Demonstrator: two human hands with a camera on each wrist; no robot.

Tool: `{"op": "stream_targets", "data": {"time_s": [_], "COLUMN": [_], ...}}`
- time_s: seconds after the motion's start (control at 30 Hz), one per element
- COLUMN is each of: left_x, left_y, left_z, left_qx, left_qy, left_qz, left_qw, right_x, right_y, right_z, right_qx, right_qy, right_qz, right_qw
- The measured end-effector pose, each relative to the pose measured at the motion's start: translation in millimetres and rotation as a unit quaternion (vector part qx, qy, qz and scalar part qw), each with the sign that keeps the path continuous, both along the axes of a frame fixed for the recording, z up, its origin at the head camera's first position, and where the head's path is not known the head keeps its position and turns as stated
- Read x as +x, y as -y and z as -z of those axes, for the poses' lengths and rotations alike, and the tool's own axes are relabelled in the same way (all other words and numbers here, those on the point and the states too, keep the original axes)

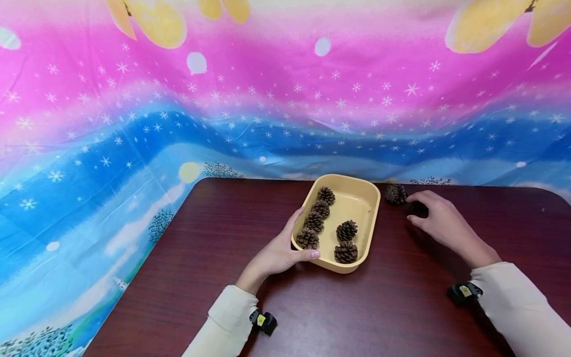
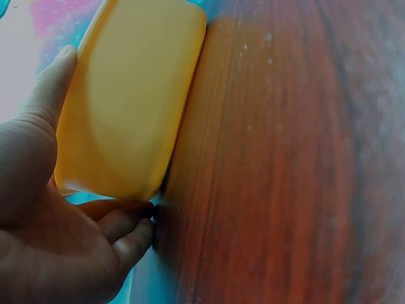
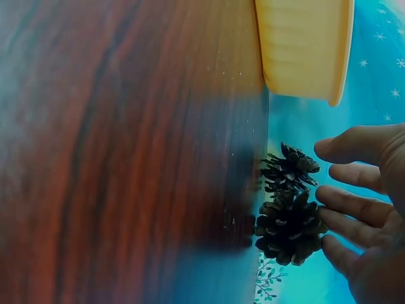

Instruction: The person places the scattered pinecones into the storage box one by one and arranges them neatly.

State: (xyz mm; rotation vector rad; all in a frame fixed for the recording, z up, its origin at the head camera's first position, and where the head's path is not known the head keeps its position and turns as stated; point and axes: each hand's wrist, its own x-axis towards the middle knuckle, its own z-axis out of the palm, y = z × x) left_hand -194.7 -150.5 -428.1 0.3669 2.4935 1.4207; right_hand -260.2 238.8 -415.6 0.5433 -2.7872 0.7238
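Note:
My left hand (image 1: 278,253) grips a yellow plastic box (image 1: 373,218) at its near left corner, thumb over the near rim and fingers along the left side. In the left wrist view the box's outer wall (image 2: 133,95) shows between thumb and fingers. Inside it, a row of several pine cones (image 1: 314,221) lines the left side, and two more pine cones (image 1: 346,253) lie at the near right. My right hand (image 1: 443,223) is right of the box, its fingers spread beside two pine cones (image 3: 290,228). One pine cone (image 1: 395,194) shows past the fingertips; the other is partly hidden under the hand.
The dark reddish wooden table (image 1: 187,287) carries everything. Behind its far edge hangs a pink and blue snowflake-patterned cloth (image 1: 267,99), which also falls along the left side. Black wrist cameras sit at both sleeve cuffs.

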Motion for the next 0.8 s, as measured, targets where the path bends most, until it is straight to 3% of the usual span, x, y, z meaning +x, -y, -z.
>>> {"op": "stream_targets", "data": {"time_s": [0.4,0.8], "left_x": [0.2,-0.7], "left_y": [-0.1,0.4], "left_z": [-1.1,-0.1], "left_qx": [-0.005,0.000], "left_qy": [0.001,-0.001], "left_qz": [0.001,0.004], "left_qw": [1.0000,1.0000], "right_x": [-3.6,-4.5], "right_y": [-4.6,-5.3], "right_z": [-1.2,-0.2], "right_qx": [0.023,0.026], "right_qy": [0.035,0.022], "right_qz": [0.006,0.007], "right_qw": [0.9991,0.9994]}}
